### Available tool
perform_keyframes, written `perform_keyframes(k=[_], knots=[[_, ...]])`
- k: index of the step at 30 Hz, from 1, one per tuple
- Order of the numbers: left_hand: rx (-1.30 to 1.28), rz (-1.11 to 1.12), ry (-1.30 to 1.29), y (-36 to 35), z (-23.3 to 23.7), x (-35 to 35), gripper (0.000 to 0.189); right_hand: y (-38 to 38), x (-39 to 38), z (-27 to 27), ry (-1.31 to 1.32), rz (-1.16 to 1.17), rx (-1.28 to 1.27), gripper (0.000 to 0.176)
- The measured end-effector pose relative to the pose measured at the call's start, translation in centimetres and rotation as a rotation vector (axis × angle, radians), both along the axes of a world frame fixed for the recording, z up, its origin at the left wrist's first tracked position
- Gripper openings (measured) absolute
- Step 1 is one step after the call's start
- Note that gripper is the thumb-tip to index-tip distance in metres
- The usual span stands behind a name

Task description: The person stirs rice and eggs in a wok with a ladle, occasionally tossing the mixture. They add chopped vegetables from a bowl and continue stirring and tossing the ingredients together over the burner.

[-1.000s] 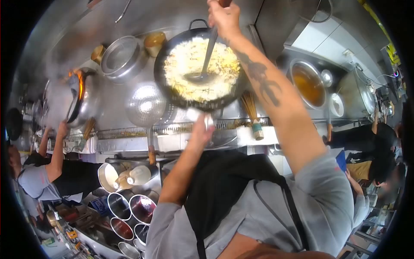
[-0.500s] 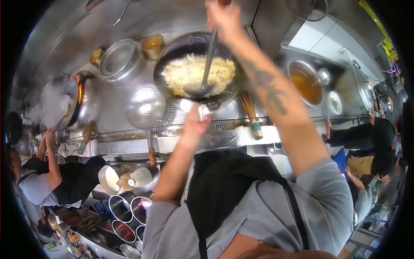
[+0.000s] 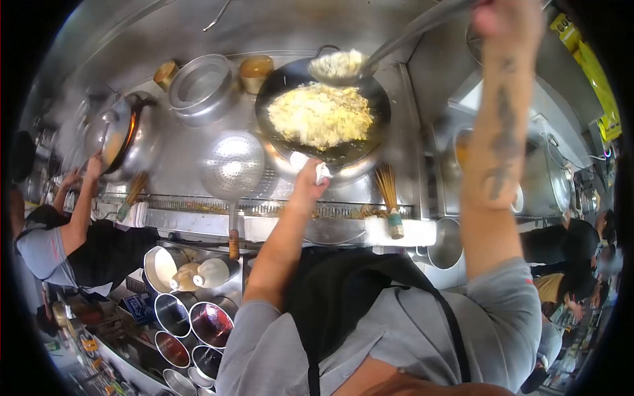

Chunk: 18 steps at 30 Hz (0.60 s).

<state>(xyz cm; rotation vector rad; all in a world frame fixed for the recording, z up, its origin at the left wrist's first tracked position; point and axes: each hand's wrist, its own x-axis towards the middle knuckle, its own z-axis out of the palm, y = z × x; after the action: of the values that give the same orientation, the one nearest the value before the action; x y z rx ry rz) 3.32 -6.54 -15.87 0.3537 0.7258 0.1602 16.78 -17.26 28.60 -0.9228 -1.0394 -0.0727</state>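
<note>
My left hand (image 3: pixel 308 186) is closed around a folded white cloth (image 3: pixel 321 173) at the near rim of the dark wok (image 3: pixel 379 99). Egg-yellow fried rice (image 3: pixel 320 117) lies heaped in the wok's middle, blurred at its edges. High at the upper right, my right hand (image 3: pixel 507 28) is wrapped round the far end of a ladle (image 3: pixel 404 38). The ladle's bowl, filled with rice, hangs over the wok's back rim. The grip inside my right hand is blurred.
A perforated strainer (image 3: pixel 232 165) lies left of the wok, near a lidded metal pot (image 3: pixel 201 89). A bamboo brush (image 3: pixel 391 204) stands at the right front. Seasoning tins (image 3: pixel 211 323) stand lower left. A co-worker (image 3: pixel 86 244) handles another wok (image 3: pixel 135 135) on the left.
My right hand has swung right, lifting the ladle out of the rice with a scoop in its bowl. My left hand stays at the wok's near rim. The view has shifted slightly.
</note>
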Motion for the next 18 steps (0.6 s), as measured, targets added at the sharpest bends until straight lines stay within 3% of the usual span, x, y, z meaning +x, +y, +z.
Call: perform_keyframes(k=[2,3,4,6,7,8,9,11,13,15,17,18], knots=[[0.001,0.033,0.09,-0.1,1.4,0.0,0.012,2.2,3.2,-6.9,-0.006,-0.065,-0.043,0.025],[-0.005,0.044,0.137,-0.4,1.7,0.0,0.012,4.6,1.7,-11.3,0.049,-0.279,-0.256,0.025],[-0.007,0.04,0.134,-0.7,1.0,0.0,0.013,8.8,4.7,-19.9,0.232,-0.161,-0.309,0.021],[0.007,0.041,0.12,-0.1,-0.2,0.5,0.014,12.2,9.8,-20.4,0.25,-0.004,-0.362,0.017],[-0.001,0.051,0.129,-0.5,-0.3,-0.2,0.013,12.6,10.5,-18.0,0.26,0.03,-0.431,0.018],[-0.004,0.064,0.123,-0.6,0.2,-0.2,0.012,11.7,9.4,-14.2,0.103,-0.086,-0.48,0.021],[-0.01,0.084,0.112,-0.5,0.5,0.1,0.012,11.6,10.2,-12.9,0.09,0.04,-0.224,0.022],[-0.025,0.032,0.112,-0.4,-0.6,0.0,0.008,9.2,11.0,-11.7,0.101,0.366,-0.254,0.024],[-0.009,0.053,0.126,0.3,-0.2,0.8,0.007,6.8,2.9,-13.8,0.058,-0.246,-0.403,0.028],[0.02,0.103,0.203,-0.7,1.4,0.2,0.007,11.1,7.1,-21.6,0.007,-0.163,-0.322,0.021],[-0.034,0.037,0.1,-0.5,-0.2,-0.4,0.008,12.9,12.2,-18.2,0.015,0.0,-0.503,0.02],[-0.037,0.032,0.094,-0.3,-0.1,-0.3,0.008,12.6,13.9,-17.0,0.049,-0.038,-0.5,0.021]])
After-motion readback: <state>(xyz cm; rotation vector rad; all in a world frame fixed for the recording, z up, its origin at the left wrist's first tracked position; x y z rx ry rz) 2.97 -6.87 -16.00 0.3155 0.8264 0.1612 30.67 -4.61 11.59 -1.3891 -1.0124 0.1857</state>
